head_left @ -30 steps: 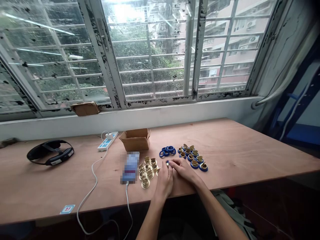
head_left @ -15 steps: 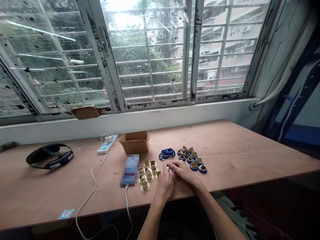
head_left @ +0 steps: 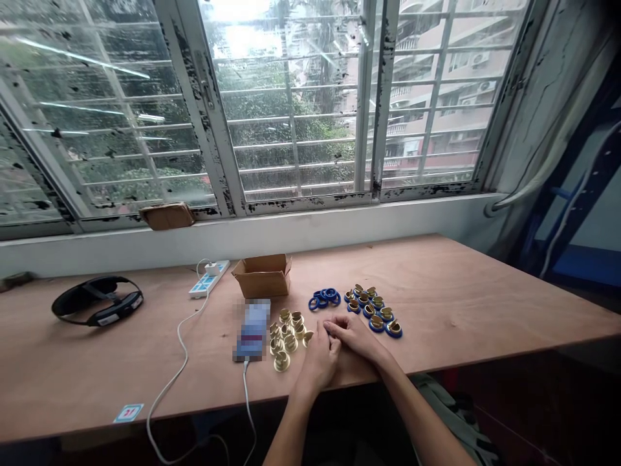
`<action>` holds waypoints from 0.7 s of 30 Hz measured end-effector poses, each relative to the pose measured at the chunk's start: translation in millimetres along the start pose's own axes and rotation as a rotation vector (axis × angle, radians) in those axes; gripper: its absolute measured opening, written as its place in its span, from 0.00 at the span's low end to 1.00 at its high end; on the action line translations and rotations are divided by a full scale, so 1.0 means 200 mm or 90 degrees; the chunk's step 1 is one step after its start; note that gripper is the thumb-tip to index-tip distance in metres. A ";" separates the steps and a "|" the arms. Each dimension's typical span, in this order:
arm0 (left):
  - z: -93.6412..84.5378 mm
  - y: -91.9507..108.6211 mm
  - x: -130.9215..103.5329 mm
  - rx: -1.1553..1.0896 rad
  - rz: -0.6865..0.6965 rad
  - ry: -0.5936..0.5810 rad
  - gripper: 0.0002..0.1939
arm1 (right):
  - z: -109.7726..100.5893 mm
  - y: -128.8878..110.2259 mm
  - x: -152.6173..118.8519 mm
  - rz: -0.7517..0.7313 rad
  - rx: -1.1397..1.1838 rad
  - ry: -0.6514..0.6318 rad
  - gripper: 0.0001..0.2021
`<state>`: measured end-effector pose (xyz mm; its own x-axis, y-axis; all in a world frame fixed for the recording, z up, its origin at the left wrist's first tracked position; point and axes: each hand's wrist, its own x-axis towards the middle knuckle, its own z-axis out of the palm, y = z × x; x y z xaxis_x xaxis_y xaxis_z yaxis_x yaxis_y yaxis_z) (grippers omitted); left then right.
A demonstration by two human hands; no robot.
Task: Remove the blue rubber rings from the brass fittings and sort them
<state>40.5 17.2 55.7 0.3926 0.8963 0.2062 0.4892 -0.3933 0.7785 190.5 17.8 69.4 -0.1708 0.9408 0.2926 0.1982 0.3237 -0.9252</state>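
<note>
Head view: Uneven pressure or a loosened pinch could send a small, mostly hidden blue-edged piece slipping to the table. Fingers nearly closed, the left hand and right hand grasp it together at the near side, between gold pieces on the left and blue-ringed gold pieces to the right; loose blue rings lie beyond, on the far side.

Single head-worn view, directed forward and obliquely down from the near edge of the table. The left hand and right hand appear below centre; the barred window, farther off, fills the upper half.
</note>
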 end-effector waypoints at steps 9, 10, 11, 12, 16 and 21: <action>0.00 -0.01 0.01 -0.010 0.004 0.005 0.12 | 0.02 0.01 0.00 0.001 -0.012 0.019 0.22; 0.00 -0.01 0.01 -0.012 0.001 0.010 0.12 | 0.02 0.01 0.00 -0.003 -0.016 0.018 0.22; 0.00 -0.01 0.01 -0.017 0.001 0.017 0.11 | 0.02 0.01 0.00 -0.007 -0.018 0.017 0.22; 0.00 -0.01 0.01 -0.026 0.006 0.024 0.11 | 0.02 0.01 0.00 -0.011 -0.019 0.014 0.22; -0.02 0.00 0.00 -0.074 0.045 0.027 0.09 | 0.01 0.01 0.00 -0.032 -0.041 0.023 0.23; -0.04 0.04 -0.02 -0.090 0.043 0.029 0.15 | 0.00 0.00 0.00 -0.043 -0.050 0.041 0.25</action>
<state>36.1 11.9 64.9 0.3841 0.8783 0.2847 0.3468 -0.4230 0.8372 191.1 18.0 70.1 -0.1253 0.9201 0.3712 0.2635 0.3915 -0.8817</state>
